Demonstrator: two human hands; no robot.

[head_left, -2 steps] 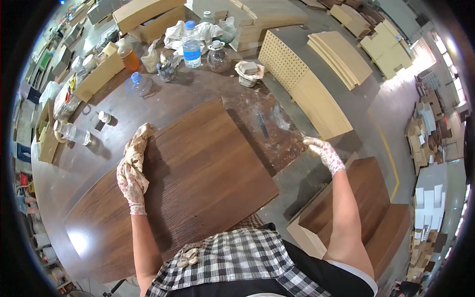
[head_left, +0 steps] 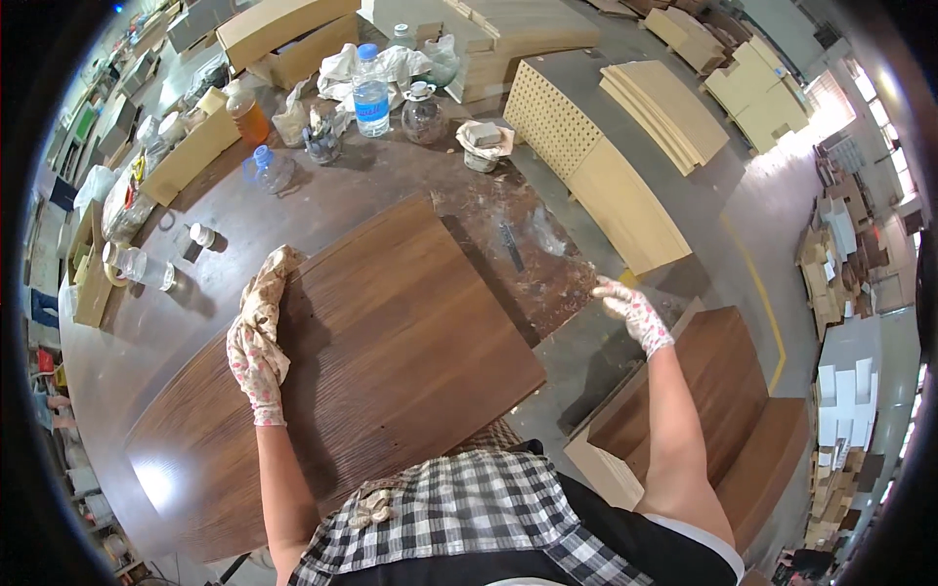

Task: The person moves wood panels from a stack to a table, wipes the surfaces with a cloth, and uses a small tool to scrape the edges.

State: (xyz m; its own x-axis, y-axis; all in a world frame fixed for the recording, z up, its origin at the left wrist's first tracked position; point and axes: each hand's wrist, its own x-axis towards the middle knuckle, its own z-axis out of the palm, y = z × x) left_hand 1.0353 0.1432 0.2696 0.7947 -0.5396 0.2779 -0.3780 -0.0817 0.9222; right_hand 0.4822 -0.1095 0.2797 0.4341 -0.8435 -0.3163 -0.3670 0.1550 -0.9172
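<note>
Left hand [head_left: 256, 354], gloved, pressed flat on a stained beige rag [head_left: 266, 285] at the left edge of the dark brown wooden panel [head_left: 391, 352]; palm hidden. Right hand [head_left: 633, 311], gloved, fingers spread, off the round brown table's [head_left: 322, 200] right edge, empty. Unchanged from a moment ago.

Your gloves [head_left: 256, 356] are floral white, the rag [head_left: 266, 283] tan-stained, the panel [head_left: 391, 352] dark brown, your apron [head_left: 469, 508] black-and-white checked.

Blue-labelled clear bottle [head_left: 370, 93] far back; tan cartons [head_left: 283, 34] behind.
</note>
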